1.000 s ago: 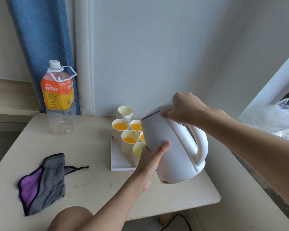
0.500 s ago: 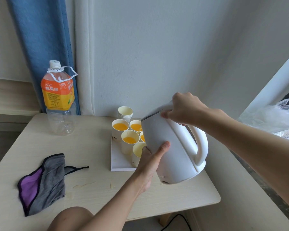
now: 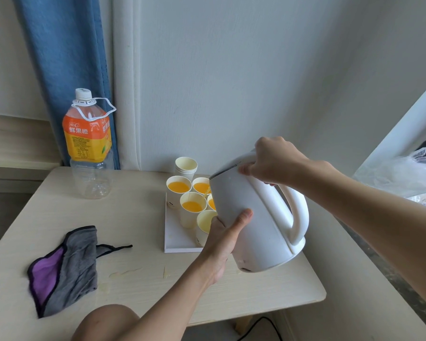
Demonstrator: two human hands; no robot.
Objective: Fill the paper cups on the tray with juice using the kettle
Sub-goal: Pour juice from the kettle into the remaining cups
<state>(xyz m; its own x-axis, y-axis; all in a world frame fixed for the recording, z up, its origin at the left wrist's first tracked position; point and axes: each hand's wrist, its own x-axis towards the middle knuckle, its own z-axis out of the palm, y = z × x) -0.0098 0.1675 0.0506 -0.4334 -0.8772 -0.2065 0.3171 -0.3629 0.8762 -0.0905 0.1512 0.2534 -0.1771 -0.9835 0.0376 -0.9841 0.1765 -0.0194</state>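
Kettle (image 3: 253, 217) is up off the table (image 3: 133, 217) and tipped to the left, its spout over the white tray (image 3: 177, 239) at the far right of the tabletop. I see my right hand (image 3: 276, 161) clamped on the top of the handle, fingers curled round it and the thumb pressed at the lid's edge. My left hand (image 3: 224, 232) braces the kettle's side, with its thumb lying straight on the white body. The other fingers are hidden behind the kettle, so I cannot tell how they lie.

A thin orange thread slants from the spout toward the paper cups (image 3: 192, 205) on the tray. Four cups show orange juice, one of them half hidden by the kettle. The near cup (image 3: 205, 221), just beside my left hand, shows only a pale inside. A stack of cups (image 3: 186, 166) stands beyond the tray by the wall.

Far left on the table stands a juice bottle (image 3: 89, 143) with an orange label, and a grey and purple cloth (image 3: 64, 267) lies near left.
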